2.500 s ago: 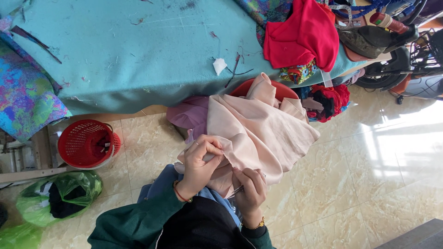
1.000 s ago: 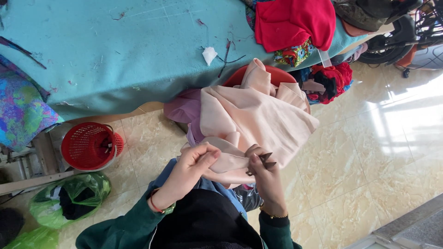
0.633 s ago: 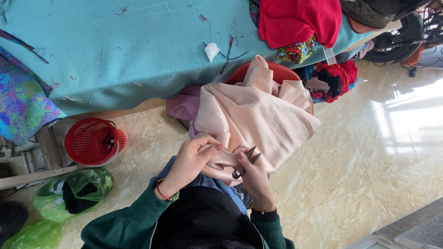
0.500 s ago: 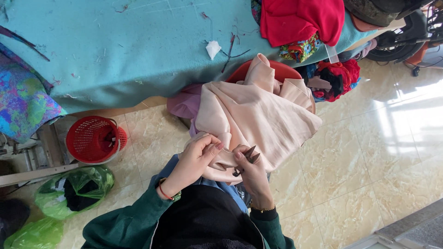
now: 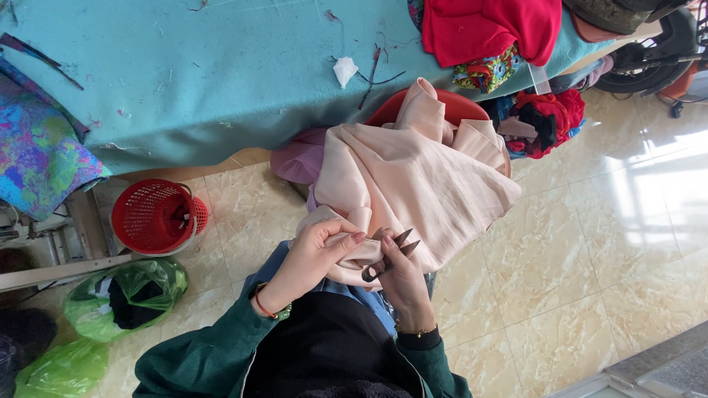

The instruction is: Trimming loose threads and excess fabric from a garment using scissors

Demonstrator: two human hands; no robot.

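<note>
Trimming a fold of cloth over the lap.

Head view: the left hand [image 5: 313, 258] pinches a bunched edge of the soft peach-pink fabric garment [image 5: 413, 184], holding it taut so the small dark metal thread snips [image 5: 385, 256], gripped in the right hand [image 5: 398, 276], can reach it, blades parted. The garment trails from a red plastic basin [image 5: 453, 107] beside the teal-covered desk [image 5: 184, 74]. Against half a second ago, the hands sit marginally closer; little else differs.

Bright daylight from the right throws white glare across the glossy marble floor [image 5: 649, 191]; focus is sharp, shadows soft.
</note>
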